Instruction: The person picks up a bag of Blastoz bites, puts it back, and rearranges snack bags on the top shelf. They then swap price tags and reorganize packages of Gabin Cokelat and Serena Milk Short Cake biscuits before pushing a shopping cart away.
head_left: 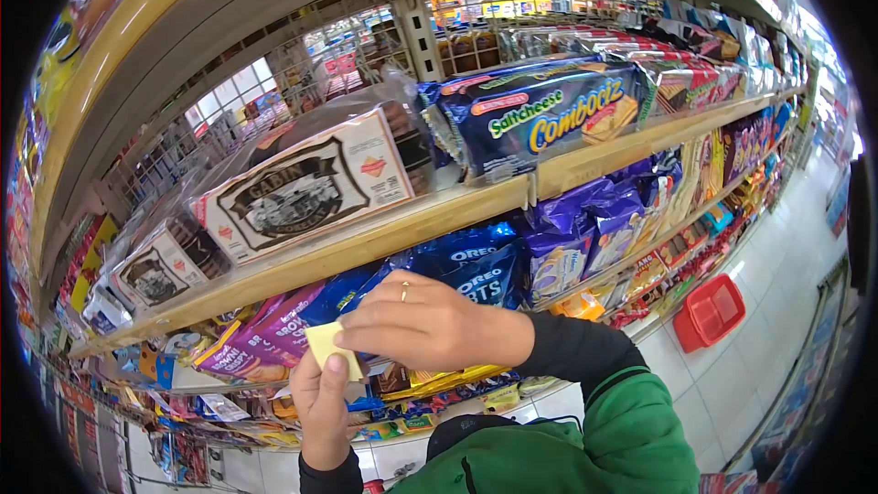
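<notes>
A small pale-yellow square, which looks like a pad of sticky notes, is held up in front of the snack shelves. My left hand is closed on it from below, the thumb pressed against its face. From the right, my right hand, wearing a ring, reaches across with its fingers closed at the pad's right edge. Behind the hands are blue Oreo packs and purple Brownies Crispy packs, partly covered by them.
Above, the shelf edge runs across, bearing Gabin cracker packs and a Saltcheese Combociz pack. Purple wafer packs fill the lower shelf at right. A red basket stands on the tiled floor.
</notes>
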A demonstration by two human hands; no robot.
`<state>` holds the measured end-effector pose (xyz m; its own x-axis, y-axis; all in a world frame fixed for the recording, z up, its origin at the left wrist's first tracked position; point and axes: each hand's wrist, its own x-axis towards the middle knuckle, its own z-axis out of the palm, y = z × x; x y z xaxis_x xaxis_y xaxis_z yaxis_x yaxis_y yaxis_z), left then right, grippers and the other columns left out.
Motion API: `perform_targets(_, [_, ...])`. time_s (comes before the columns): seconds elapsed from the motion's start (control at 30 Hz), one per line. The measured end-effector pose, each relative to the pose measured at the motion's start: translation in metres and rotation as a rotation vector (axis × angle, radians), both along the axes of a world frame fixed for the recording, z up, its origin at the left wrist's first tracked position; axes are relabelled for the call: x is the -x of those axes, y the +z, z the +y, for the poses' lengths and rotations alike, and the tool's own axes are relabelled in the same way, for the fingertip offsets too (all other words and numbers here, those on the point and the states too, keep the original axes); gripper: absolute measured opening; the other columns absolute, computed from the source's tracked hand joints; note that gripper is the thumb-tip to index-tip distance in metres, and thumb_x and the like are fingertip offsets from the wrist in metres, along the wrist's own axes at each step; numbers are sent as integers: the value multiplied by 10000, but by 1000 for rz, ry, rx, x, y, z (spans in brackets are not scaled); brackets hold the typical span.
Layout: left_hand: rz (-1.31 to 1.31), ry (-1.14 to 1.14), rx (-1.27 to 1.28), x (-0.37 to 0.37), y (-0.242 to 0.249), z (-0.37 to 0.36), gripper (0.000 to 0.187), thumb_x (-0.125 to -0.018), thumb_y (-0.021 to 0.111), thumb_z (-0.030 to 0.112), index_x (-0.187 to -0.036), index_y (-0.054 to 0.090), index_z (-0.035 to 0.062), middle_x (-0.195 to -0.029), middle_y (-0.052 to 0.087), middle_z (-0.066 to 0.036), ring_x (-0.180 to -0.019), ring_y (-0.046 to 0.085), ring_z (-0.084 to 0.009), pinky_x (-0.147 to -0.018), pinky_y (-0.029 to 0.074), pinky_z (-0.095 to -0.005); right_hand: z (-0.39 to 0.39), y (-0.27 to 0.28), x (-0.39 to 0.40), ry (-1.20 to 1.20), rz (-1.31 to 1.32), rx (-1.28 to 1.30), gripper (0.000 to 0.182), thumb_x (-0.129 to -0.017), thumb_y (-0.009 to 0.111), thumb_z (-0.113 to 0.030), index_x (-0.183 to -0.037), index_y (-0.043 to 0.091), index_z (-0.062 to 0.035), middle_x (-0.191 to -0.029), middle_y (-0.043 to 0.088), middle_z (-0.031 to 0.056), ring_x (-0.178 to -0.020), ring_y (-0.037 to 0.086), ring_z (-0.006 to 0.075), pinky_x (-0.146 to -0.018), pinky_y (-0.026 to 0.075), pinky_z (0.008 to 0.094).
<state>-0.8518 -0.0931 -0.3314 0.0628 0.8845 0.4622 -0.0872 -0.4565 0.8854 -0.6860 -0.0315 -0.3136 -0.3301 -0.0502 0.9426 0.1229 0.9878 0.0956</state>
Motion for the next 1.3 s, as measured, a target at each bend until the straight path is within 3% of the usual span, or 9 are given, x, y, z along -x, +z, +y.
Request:
perform_targets(0.13, [103, 96, -88, 3, -12, 10, 267, -884, 488, 227, -966, 549, -21, -789, 572, -38, -678, 501, -75, -613, 399, -209, -19, -12, 4, 283, 149, 750, 337, -741, 598, -4, -1069, 520, 11, -849, 600, 102, -720, 585, 186, -652, 475, 278])
perform_targets(0.17, [167, 139, -114, 1, -13, 12, 264, -885, 488, 231, -966, 546, -15, -795, 566, -25, -670, 486, -64, -601, 391, -201, -19, -14, 3, 354, 156, 869, 329, -788, 604, -79, -1090, 504, 7, -855, 602, 98, -732, 581, 144, -660, 478, 260])
perform_targets(0.4, [411, 175, -247, -11, -14, 21, 287, -895, 464, 186, -1046, 526, -50, -898, 580, -77, -791, 536, -121, -693, 423, -239, -19, -22, -2, 446, 216, 1151, 199, -823, 589, -127, -956, 558, 18, -810, 610, 61, -736, 556, 80, -636, 459, 239])
perform_targets(0.47, [475, 249, -272, -15, -12, 21, 242, -856, 506, 166, -978, 560, -37, -827, 590, -88, -743, 545, -152, -662, 426, -261, -20, -24, -5, 444, 267, 1118, 167, -814, 592, -105, -926, 572, 18, -806, 612, 70, -730, 564, 97, -637, 458, 243])
perform_targets(0.57, [783, 322, -459, -12, 3, 16, 294, -803, 556, 186, -1017, 550, -14, -952, 554, -145, -845, 530, -243, -735, 420, -327, -21, -20, -14, 302, 342, 910, 124, -786, 603, -59, -886, 596, 13, -810, 616, 89, -716, 581, 136, -639, 458, 249])
perform_targets(0.67, [797, 540, -746, -6, 17, 20, 400, -757, 581, 190, -1101, 506, -1, -1133, 469, -188, -1029, 448, -315, -872, 353, -400, -19, -4, -33, 48, 444, 567, 124, -720, 616, 33, -838, 631, -2, -795, 624, 103, -688, 599, 179, -617, 464, 259])
perform_targets(0.77, [999, 802, -623, -11, 38, 24, 557, -735, 583, 167, -1229, 393, -6, -1286, 355, -202, -1217, 291, -364, -999, 210, -436, -18, 23, -54, -103, 462, 454, 150, -692, 638, 53, -831, 639, -3, -778, 631, 105, -704, 606, 175, -625, 468, 261])
perform_targets(1.07, [1076, 851, -563, -3, 33, 20, 562, -692, 618, 135, -1209, 424, 30, -1234, 364, -195, -1131, 374, -345, -946, 276, -419, 9, 85, -46, -219, 81, 146, 204, -696, 627, 52, -890, 631, -10, -728, 600, 99, -632, 570, 183, -569, 438, 254])
perform_targets(1.3, [1039, 862, -597, 2, 26, 16, 532, -653, 633, 114, -1158, 476, 60, -1094, 413, -172, -1074, 383, -346, -898, 298, -425, 21, 96, -24, -241, -265, 62, 122, -680, 629, -3, -795, 590, -9, -727, 590, 103, -653, 570, 275, -583, 455, 327])
